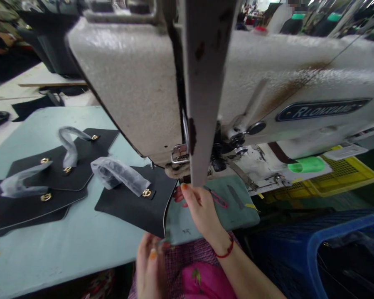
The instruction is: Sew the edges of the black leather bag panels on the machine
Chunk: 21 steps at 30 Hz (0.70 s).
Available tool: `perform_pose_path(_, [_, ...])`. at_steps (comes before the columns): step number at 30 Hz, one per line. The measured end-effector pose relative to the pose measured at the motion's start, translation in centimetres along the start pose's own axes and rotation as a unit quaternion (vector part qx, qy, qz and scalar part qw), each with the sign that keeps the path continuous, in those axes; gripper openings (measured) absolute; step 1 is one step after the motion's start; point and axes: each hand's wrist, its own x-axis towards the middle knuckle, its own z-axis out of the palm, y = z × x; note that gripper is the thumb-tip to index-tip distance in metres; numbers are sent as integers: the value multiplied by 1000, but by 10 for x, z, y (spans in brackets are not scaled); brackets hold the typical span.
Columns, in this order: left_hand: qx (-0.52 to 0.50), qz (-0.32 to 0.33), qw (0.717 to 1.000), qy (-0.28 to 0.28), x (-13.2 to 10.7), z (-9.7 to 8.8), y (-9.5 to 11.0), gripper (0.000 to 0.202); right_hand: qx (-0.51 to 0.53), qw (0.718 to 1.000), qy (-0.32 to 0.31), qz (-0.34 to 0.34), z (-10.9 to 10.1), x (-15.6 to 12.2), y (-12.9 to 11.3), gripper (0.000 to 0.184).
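Observation:
A black leather-like bag panel (pixel 137 214) lies on the table with its far edge beneath the sewing machine head (pixel 134 83). It bears a handle (pixel 120 172) wrapped in clear plastic and fixed with gold hardware (pixel 146 192). Close under the needle area, my right hand (pixel 202 207) is closed at the panel's right edge, thumb above and fingers curled below; the exact contact is partly hidden. My left hand (pixel 151 261) is by the panel's near corner at the table edge, its fingers smeared by motion.
Similar black panels (pixel 62 166) with wrapped handles overlap at left. Pink-handled snippers (pixel 218 198) and a grey blade-like piece (pixel 236 196) lie right of my right hand. A blue basket (pixel 314 249) stands at lower right, yellow crates (pixel 345 174) behind it. A metal bar (pixel 205 91) crosses the view.

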Motion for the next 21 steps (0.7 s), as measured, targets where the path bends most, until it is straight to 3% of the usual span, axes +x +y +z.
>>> perform_pose_path(2, [38,63,997,28,23,-42,9,48,-26,999,-14,-11,11,8,-9,47])
perform_pose_path(3, [106,127,986,-10,43,-55,20,48,-35,999,-10,-12,17,12,-11,49])
perform_pose_path(4, [201,207,954,-84,66,-63,35,48,-40,999,0,-12,22,14,-13,50])
perform_pose_path(5, [286,290,902,-144,91,-65,50,48,-43,999,12,-11,27,15,-13,50])
perform_pose_path(7, [389,404,782,-270,141,-53,80,51,-48,998,38,-13,34,15,-13,48])
perform_pose_path(9, [434,473,671,-371,181,-28,103,62,-60,996,55,-20,36,12,-11,46])
perform_pose_path(10, [442,497,627,-406,195,-14,111,70,-67,996,60,-24,36,10,-10,46])
perform_pose_path(12, [448,530,566,-445,209,8,122,82,-81,994,64,-26,35,7,-7,45])
perform_pose_path(14, [464,542,531,-458,209,20,128,88,-95,993,60,-24,33,6,-5,45])
perform_pose_path(17, [501,553,496,-444,197,21,132,94,-108,993,48,-23,27,6,-4,45])
perform_pose_path(21, [531,569,489,-393,176,17,135,95,-97,995,15,-21,16,8,-7,45])
